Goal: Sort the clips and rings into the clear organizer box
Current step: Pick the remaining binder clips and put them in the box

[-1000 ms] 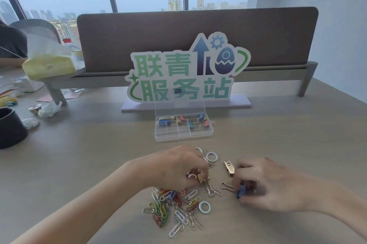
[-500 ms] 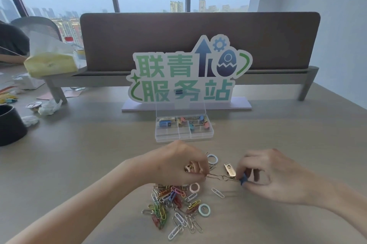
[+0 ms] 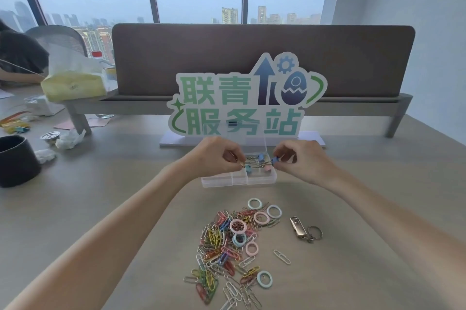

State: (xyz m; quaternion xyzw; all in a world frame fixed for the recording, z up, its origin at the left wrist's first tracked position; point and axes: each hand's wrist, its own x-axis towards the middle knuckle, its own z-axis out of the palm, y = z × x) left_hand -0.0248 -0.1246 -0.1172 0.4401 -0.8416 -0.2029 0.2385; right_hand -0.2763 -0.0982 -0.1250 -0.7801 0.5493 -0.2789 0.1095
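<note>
Both hands over the clear organizer box, which sits on the desk in front of the green sign. Left hand pinches one end of a linked run of binder clips, right hand pinches the blue clip end; the run hangs above the box's right compartments. Box is see-through, divided, lid up. On the near side of the box: loose pile of coloured paper clips, pastel rings, and a metal USB stick.

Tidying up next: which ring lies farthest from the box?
The pale teal ring at the pile's near right corner; every other ring sits closer to the box.
</note>
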